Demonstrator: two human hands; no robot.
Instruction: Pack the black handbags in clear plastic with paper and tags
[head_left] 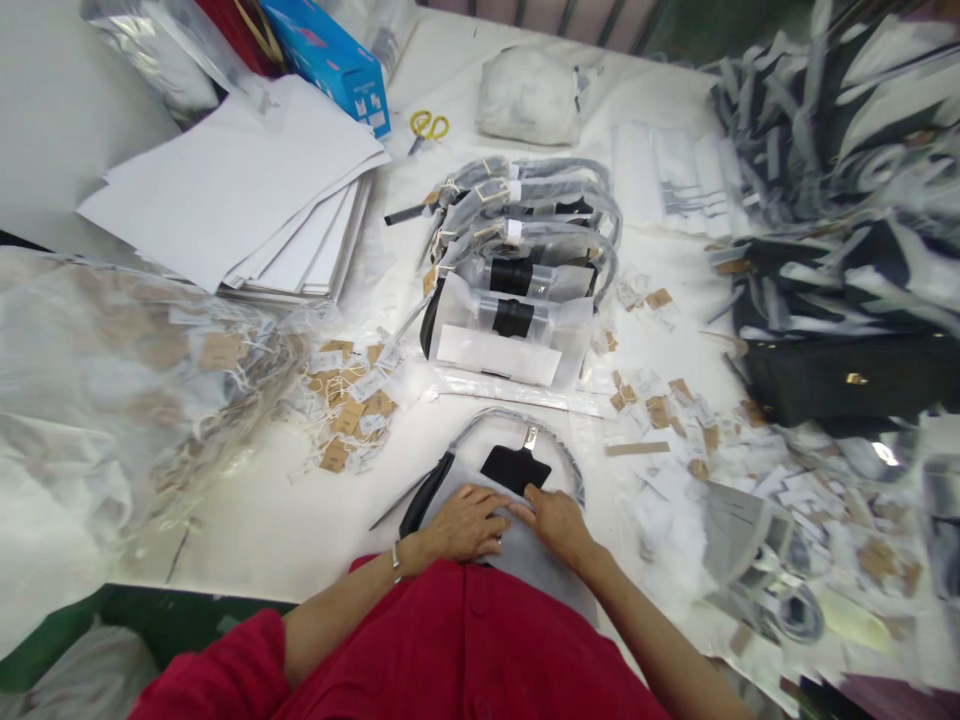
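Dial: the handbag (425, 500) at its middle, right at the person's front; twelve points away.
Plastic heap (67, 420): between nine and ten, cut off at my left; brownish contents blurred.
White sheets (247, 180): eleven o'clock, a slipped stack, the lower ones mostly covered.
Brown tags (346, 416): ten o'clock, tangled in strings, lettering unreadable.
Left hand (461, 525): fingers loosely stretched over the grey sheet (536, 558); whether they grip it, I can't tell.
Handbag: sheet and hands cover its front, the red shirt (472, 640) hides its near end; a black flap (516, 467) shows at twelve.
Wrapped bags (514, 315): twelve o'clock, a row, the rear ones largely hidden.
Right hand (555, 520): thumb and forefinger close together at the sheet's upper edge; a pinch is hard to confirm.
Black bags (855, 380): between two and three, running out of sight.
Tabletop (277, 510): white, strewn with scraps toward three.
Room: dark green cloth (187, 608) between eight and nine; bars (566, 15) past the far edge at twelve.
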